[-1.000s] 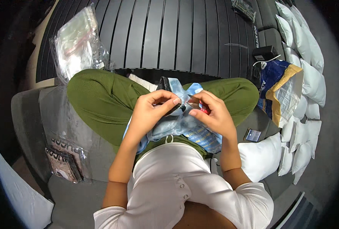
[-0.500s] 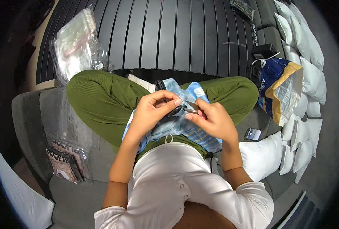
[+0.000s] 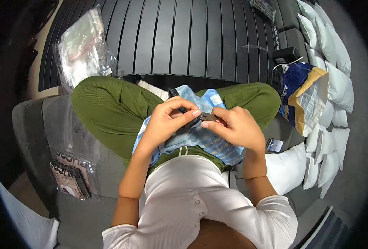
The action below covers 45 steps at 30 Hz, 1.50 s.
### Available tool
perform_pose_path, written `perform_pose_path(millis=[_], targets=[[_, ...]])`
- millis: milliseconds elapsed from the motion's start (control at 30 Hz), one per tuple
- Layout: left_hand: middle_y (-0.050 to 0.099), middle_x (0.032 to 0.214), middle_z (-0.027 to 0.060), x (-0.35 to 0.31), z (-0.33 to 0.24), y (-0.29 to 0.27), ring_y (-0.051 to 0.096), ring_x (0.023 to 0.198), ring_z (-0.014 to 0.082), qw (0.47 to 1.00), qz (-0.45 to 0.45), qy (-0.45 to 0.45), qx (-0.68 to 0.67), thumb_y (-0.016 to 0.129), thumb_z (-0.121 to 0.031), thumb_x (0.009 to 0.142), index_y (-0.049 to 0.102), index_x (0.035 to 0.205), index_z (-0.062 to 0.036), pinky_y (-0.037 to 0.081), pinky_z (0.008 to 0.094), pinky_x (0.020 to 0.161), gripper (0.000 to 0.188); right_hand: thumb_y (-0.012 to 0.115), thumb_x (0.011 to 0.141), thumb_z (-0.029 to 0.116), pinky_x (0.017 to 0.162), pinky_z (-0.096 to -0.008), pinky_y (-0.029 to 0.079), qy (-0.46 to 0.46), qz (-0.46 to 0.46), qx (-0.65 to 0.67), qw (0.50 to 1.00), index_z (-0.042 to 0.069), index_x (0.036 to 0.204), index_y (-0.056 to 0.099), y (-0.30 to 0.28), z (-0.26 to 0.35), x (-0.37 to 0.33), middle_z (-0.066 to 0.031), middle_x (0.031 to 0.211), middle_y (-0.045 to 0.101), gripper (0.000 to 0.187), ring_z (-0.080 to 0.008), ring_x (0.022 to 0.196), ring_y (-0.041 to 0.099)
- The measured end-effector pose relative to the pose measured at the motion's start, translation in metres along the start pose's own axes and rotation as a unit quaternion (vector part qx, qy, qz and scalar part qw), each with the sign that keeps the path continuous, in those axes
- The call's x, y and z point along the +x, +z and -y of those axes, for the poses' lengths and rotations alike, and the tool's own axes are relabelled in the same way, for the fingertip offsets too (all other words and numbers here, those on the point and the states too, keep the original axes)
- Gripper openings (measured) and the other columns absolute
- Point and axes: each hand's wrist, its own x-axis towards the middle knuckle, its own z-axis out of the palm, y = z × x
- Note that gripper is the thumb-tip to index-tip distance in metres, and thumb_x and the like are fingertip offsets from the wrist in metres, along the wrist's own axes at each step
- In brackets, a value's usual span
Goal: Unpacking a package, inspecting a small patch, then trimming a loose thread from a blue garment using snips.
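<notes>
My left hand pinches a black band-like piece between thumb and fingers; part of it shows above my knuckles, the rest is hidden. In my right hand are small thread snips with a grey metal body and a bit of red at the grip. The snips' blades are closed together, their tip at the black piece beside my left thumb. Beneath both hands, a blue and white tie-dye cloth with yellowish print lies across my lap.
Ahead stands a black slatted table, with clear plastic bags at its left edge. Packaged goods lie on the grey sofa to my left. To my right are a phone, a blue and yellow sack and several white cushions.
The blades of the snips have gone from spread apart to closed at the black piece. My right hand has turned slightly and shifted a little; my left hand keeps its hold.
</notes>
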Motion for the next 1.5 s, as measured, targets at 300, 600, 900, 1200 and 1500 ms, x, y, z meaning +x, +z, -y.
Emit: perform_pose_path(millis=[300,600,900,1200,1500], targets=[[0.055,0.083,0.0024,0.001,0.003,0.0,0.05,0.074,0.006,0.999,0.026,0.003,0.029,0.063,-0.006,0.077,0.064,0.081,0.0002,0.04,0.0185,0.064,0.007,0.054,0.077,0.049,0.05,-0.0388,0.044,-0.041,0.093,-0.084,0.991,0.003,0.069,0.061,-0.019,0.004,0.016,-0.015,0.052,0.054,0.047,-0.0323,0.053,0.056],[0.053,0.085,0.0012,0.005,0.011,0.001,0.051,0.07,0.005,0.999,0.023,0.038,0.019,0.068,-0.012,0.076,0.067,0.086,-0.0037,0.041,0.0166,0.057,0.013,0.054,0.076,0.051,0.055,-0.0386,0.046,-0.038,0.15,-0.085,0.984,0.003,0.072,0.063,-0.022,0.004,0.025,-0.0151,0.057,0.057,0.049,-0.0323,0.058,0.058],[0.053,0.083,0.0015,0.009,0.016,0.003,0.051,0.075,0.0074,0.997,0.023,0.051,0.055,0.069,-0.013,0.075,0.067,0.084,-0.0041,0.042,0.02,0.063,0.013,0.054,0.075,0.05,0.054,-0.0384,0.045,-0.042,0.167,-0.076,0.982,0.004,0.072,0.064,-0.018,-0.006,0.028,-0.0146,0.053,0.055,0.047,-0.0326,0.055,0.057],[0.05,0.085,0.0023,0.013,0.015,0.002,0.055,0.068,0.0078,0.997,0.045,-0.026,-0.057,0.063,-0.007,0.079,0.064,0.083,0.0023,0.046,0.0187,0.061,0.011,0.058,0.074,0.048,0.05,-0.0376,0.042,-0.048,0.169,-0.03,0.984,0.004,0.07,0.062,-0.009,-0.017,0.027,-0.0127,0.052,0.054,0.044,-0.0309,0.051,0.055],[0.058,0.079,0.0025,0.022,0.027,-0.011,0.06,0.065,0.0118,0.996,-0.062,-0.042,-0.039,0.055,-0.012,0.085,0.058,0.091,0.0009,0.048,0.0206,0.059,0.015,0.069,0.067,0.045,0.045,-0.0335,0.036,-0.109,0.156,0.063,0.98,0.008,0.076,0.051,0.01,-0.036,0.023,-0.0072,0.05,0.047,0.042,-0.0242,0.046,0.05]])
